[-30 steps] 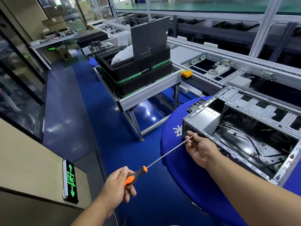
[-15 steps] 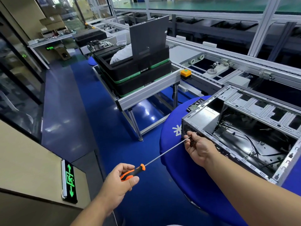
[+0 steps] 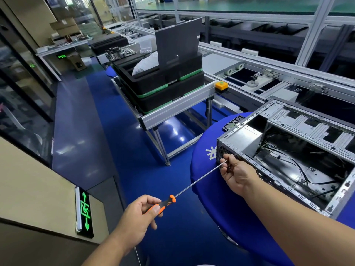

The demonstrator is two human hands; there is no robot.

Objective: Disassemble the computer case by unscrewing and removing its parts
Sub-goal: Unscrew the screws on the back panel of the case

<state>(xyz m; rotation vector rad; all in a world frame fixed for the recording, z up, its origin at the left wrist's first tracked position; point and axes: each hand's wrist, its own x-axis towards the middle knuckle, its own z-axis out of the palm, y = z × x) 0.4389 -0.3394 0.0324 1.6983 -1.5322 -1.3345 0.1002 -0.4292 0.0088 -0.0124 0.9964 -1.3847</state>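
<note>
Lying open on a blue-covered table, computer case; glossy blue floor; both hands' fingers clamped on screwdriver.

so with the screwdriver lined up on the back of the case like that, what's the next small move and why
Probably turn the handle. The left hand grips the orange handle of the screwdriver, and the right hand pinches the shaft near its tip at the rear corner of the computer case. The screw itself is hidden behind the fingers.
</note>
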